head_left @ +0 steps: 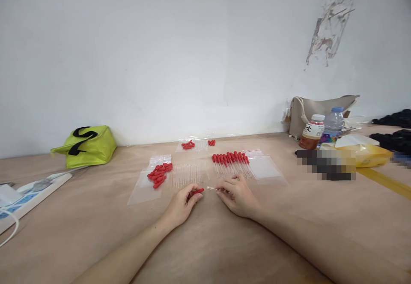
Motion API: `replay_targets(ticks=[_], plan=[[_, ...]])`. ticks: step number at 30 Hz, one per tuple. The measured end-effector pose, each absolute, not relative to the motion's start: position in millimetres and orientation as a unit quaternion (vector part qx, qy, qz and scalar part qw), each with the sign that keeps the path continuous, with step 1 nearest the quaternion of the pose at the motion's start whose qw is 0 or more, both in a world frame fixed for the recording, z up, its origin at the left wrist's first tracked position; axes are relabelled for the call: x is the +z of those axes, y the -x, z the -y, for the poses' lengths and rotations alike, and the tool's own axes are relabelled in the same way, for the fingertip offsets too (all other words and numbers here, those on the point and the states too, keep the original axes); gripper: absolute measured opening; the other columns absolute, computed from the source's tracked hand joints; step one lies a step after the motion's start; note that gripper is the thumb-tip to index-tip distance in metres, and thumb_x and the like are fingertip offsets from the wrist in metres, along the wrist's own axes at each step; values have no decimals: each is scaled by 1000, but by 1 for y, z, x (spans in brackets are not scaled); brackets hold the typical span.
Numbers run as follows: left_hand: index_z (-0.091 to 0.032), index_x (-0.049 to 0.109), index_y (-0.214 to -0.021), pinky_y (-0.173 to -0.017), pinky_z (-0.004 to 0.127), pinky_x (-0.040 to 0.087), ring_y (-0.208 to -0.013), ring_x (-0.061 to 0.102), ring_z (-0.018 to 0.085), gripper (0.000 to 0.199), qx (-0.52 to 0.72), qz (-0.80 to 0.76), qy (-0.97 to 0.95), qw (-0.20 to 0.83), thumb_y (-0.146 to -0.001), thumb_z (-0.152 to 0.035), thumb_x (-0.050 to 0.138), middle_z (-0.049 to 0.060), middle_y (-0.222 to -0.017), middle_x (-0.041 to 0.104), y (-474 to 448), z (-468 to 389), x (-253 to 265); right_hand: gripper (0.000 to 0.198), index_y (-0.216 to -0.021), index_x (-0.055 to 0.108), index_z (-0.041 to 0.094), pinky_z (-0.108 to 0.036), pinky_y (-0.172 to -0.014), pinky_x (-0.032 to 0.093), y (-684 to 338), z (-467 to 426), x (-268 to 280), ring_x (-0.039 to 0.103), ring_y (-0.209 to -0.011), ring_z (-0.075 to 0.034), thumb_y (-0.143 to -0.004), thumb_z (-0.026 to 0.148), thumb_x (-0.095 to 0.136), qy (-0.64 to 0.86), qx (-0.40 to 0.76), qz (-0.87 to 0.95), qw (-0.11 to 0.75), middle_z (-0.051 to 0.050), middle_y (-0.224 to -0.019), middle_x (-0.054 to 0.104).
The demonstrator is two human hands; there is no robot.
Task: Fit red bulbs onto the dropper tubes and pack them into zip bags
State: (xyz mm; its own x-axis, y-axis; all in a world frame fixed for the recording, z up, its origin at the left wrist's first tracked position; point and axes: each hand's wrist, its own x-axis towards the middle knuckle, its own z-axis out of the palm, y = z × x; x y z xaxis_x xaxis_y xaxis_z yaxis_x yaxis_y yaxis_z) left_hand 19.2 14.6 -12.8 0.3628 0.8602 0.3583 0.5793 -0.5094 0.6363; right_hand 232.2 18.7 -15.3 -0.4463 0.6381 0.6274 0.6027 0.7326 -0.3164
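My left hand pinches a red rubber dropper bulb, its open end pointing right. Between the fingers of my right hand is a thin clear dropper tube, whose tip faces the bulb across a small gap. Loose red bulbs are heaped on a clear plastic bag to the left. A row of bare clear tubes lies just beyond my left hand. Past my right hand, droppers with red bulbs fitted lie side by side, partly over another clear bag.
More red bulbs and tubes lie near the wall. A yellow-green bag and a power strip are at left. On the right stand a drink bottle, a water bottle and a beige bag, near a yellow packet.
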Motion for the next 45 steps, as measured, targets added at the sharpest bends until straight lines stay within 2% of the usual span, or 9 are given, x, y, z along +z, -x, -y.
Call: replay_targets(ticks=[9, 12, 15, 18, 24, 33, 39, 45], plan=[[-18, 55, -91, -62, 23, 42, -68, 53, 13, 17, 342, -439, -798, 231, -83, -31, 47, 0, -76, 59, -24, -11, -14, 13, -85, 58, 20, -35, -85, 21, -233, -17, -20, 53, -67, -10, -80, 19, 46, 351, 0, 862, 365, -1, -78, 63], [-18, 56, -93, -63, 23, 42, -70, 54, 14, 20, 346, -439, -793, 242, -83, -32, 46, 1, -79, 60, -26, -11, -13, 12, -80, 58, 19, -35, -85, 21, -234, -18, -20, 52, -66, -10, -81, 21, 46, 354, -11, 864, 359, 0, -74, 62], [-17, 59, -87, -58, 22, 41, -63, 52, 13, 23, 341, -441, -794, 242, -84, -34, 44, -1, -71, 60, -27, -11, -12, 13, -75, 58, 19, -35, -86, 21, -234, -18, -20, 52, -66, -10, -81, 23, 47, 351, -7, 867, 355, 1, -72, 62], [-17, 61, -82, -57, 21, 40, -61, 51, 12, 25, 343, -436, -802, 223, -85, -34, 44, -1, -67, 58, -27, -11, -11, 14, -80, 61, 21, -36, -87, 20, -235, -18, -20, 53, -67, -11, -82, 25, 48, 337, 0, 873, 353, 0, -73, 63], [-17, 61, -79, -62, 22, 40, -68, 54, 13, 22, 322, -412, -827, 206, -85, -30, 44, 0, -72, 61, -27, -9, -5, 17, -88, 63, 24, -38, -86, 19, -237, -21, -20, 53, -70, -11, -83, 25, 47, 308, 1, 886, 346, 0, -78, 64], [-17, 59, -77, -59, 21, 39, -63, 51, 12, 21, 275, -408, -853, 171, -84, -30, 44, -1, -68, 57, -29, -3, -6, 24, -80, 62, 18, -32, -73, 23, -232, -18, -22, 46, -64, -11, -85, 21, 39, 301, -36, 890, 339, -2, -70, 58], [-16, 58, -75, -57, 21, 38, -62, 49, 12, 21, 259, -389, -873, 137, -85, -30, 45, 0, -66, 54, -29, -2, -5, 23, -76, 60, 18, -31, -71, 22, -226, -15, -21, 44, -62, -11, -85, 20, 39, 312, -36, 894, 321, -1, -66, 57], [-17, 59, -82, -65, 24, 41, -69, 54, 14, 19, 285, -354, -884, 109, -86, -28, 45, 3, -75, 60, -26, -8, -5, 21, -78, 62, 20, -32, -71, 23, -227, -11, -12, 48, -72, -13, -84, 24, 42, 329, -62, 896, 291, -3, -71, 60]])
